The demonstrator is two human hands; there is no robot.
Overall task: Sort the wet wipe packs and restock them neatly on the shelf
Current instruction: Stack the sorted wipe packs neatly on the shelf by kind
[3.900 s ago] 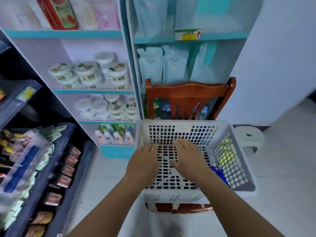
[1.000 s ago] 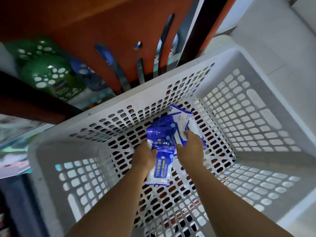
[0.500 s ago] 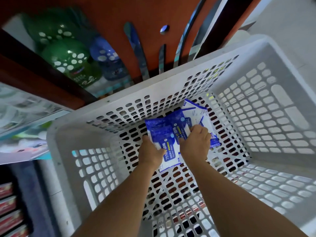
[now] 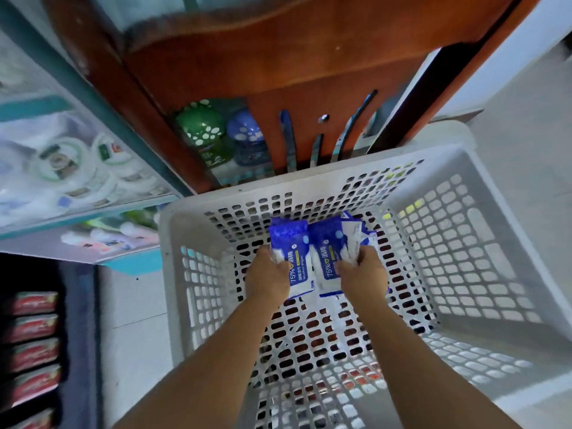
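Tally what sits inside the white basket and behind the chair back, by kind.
Wet wipe packs with a readable front, in the basket: 2 (left hand's, right hand's); more lie behind, count unclear.
Green dotted bottle: 1
Blue dotted bottle: 1
Total: 4

Single head-worn wide-angle view, aimed steeply down and forward, close above white perforated basket (image 4: 173, 274), both forearms entering from bottom edge, shelving (image 4: 71, 193) at left periphery.
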